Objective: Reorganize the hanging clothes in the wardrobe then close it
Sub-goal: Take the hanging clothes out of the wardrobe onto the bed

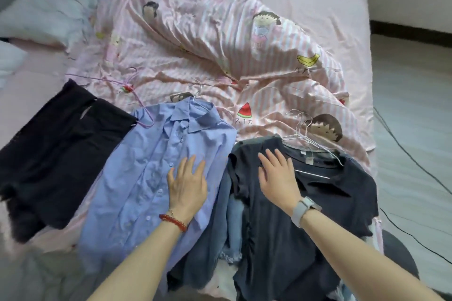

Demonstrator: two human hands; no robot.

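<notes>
There, on the bed (318, 2), the left hand (187, 184) lay flat on the blue shirt (146, 173), fingers (189, 162) straight and slightly apart. The right hand (278, 176) pressed the dark T-shirt (318, 203) beside it, fingers spread, near the wire hangers (308, 144). Black clothes (56, 149) lay farther left.
</notes>
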